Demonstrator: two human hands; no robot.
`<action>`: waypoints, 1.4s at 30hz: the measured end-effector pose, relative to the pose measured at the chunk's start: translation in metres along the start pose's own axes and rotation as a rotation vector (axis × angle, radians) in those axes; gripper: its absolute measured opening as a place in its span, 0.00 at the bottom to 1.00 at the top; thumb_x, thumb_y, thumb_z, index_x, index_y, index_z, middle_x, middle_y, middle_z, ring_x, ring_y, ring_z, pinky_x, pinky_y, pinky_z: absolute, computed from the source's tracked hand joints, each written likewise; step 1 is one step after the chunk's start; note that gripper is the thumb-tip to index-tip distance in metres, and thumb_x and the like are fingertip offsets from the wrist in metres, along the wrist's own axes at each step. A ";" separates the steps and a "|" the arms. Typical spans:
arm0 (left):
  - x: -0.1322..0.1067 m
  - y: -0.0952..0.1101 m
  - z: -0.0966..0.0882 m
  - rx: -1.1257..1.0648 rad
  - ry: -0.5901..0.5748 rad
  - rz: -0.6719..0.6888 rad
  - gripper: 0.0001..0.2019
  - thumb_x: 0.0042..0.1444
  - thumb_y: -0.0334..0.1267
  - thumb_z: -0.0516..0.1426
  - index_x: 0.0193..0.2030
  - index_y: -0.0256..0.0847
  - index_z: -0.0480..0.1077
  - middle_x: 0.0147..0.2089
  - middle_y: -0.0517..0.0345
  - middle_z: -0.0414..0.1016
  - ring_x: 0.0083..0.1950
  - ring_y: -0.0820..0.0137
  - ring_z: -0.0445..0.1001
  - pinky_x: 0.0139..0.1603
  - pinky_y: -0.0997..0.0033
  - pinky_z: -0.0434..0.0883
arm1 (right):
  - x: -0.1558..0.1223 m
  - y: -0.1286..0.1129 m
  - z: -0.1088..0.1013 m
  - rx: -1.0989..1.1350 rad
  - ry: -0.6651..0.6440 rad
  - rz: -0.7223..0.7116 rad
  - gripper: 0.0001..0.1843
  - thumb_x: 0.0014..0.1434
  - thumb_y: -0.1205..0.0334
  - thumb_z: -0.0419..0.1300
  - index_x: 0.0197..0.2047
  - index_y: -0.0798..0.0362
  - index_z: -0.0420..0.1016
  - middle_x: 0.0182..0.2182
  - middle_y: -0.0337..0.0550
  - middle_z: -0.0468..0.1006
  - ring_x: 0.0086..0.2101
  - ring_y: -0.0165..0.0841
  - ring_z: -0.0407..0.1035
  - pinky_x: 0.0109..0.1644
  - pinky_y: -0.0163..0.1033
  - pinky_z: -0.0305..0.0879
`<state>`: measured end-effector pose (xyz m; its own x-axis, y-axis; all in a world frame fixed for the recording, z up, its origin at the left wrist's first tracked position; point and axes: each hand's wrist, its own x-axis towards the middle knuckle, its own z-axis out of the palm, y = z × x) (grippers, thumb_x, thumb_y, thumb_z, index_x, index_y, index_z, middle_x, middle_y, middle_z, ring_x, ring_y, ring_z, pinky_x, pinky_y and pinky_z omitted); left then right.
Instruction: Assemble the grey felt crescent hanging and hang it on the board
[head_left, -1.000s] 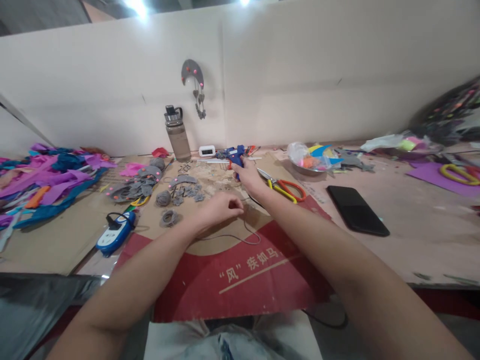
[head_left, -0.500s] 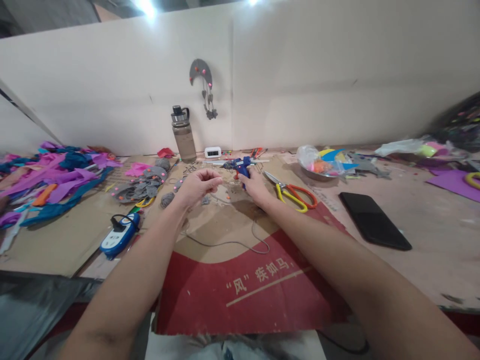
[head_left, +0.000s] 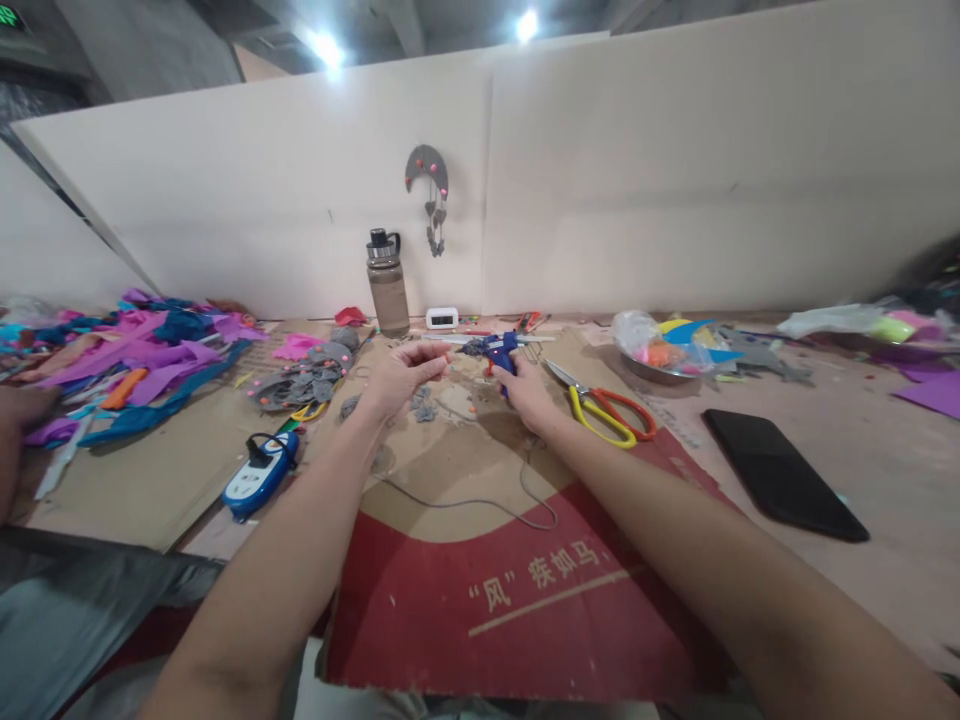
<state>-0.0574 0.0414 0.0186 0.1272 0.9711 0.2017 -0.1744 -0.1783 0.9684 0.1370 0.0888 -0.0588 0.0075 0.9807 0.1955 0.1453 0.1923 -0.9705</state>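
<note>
My right hand (head_left: 526,392) is wrapped round the handle of a blue hot glue gun (head_left: 502,352), whose nozzle points left. The fingers of my left hand (head_left: 405,382) are pinched together just left of the nozzle. A small orange ball (head_left: 448,357) shows at those fingertips; its detail is too small to make out. Below the hands, a grey cord (head_left: 457,502) curves across the cardboard (head_left: 570,640). Small grey scraps (head_left: 424,405) lie beside my left hand. Scissors (head_left: 600,408) with yellow and orange handles rest to the right of my right hand.
A bottle (head_left: 388,285) and a white clock (head_left: 442,318) stand near the wall. A power strip (head_left: 259,478), grey felt pieces (head_left: 319,372) and colourful scraps (head_left: 165,350) lie left. A phone (head_left: 784,472) and a metal bowl (head_left: 652,372) are right. Another person's arm (head_left: 22,425) reaches in at far left.
The view has tilted up and turned slightly left. The orange ball now shows at my left fingertips. Another person's arm has come into view at the left edge. My right hand still grips the glue gun.
</note>
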 end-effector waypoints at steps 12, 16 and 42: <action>0.005 0.013 -0.020 -0.103 0.106 0.101 0.17 0.35 0.41 0.70 0.29 0.36 0.72 0.24 0.63 0.69 0.22 0.82 0.65 0.24 0.81 0.64 | 0.000 -0.001 0.001 -0.008 0.013 0.013 0.12 0.53 0.57 0.55 0.41 0.51 0.64 0.21 0.31 0.64 0.20 0.26 0.58 0.23 0.32 0.55; 0.007 0.022 -0.034 -0.131 0.166 0.170 0.17 0.34 0.37 0.71 0.29 0.37 0.71 0.24 0.64 0.69 0.23 0.80 0.66 0.24 0.80 0.65 | -0.002 -0.010 0.000 0.002 -0.027 0.012 0.15 0.52 0.57 0.55 0.43 0.52 0.64 0.25 0.34 0.68 0.21 0.26 0.59 0.25 0.32 0.57; 0.041 -0.015 -0.074 0.142 0.326 -0.005 0.10 0.40 0.32 0.66 0.31 0.33 0.74 0.24 0.60 0.73 0.24 0.78 0.69 0.27 0.78 0.66 | -0.004 -0.024 0.034 -0.361 -0.202 -0.160 0.18 0.58 0.59 0.54 0.51 0.53 0.66 0.44 0.50 0.74 0.42 0.37 0.69 0.49 0.44 0.63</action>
<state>-0.1215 0.0958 0.0017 -0.1946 0.9674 0.1618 -0.0340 -0.1715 0.9846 0.0994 0.0815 -0.0408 -0.2317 0.9336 0.2732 0.4653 0.3530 -0.8117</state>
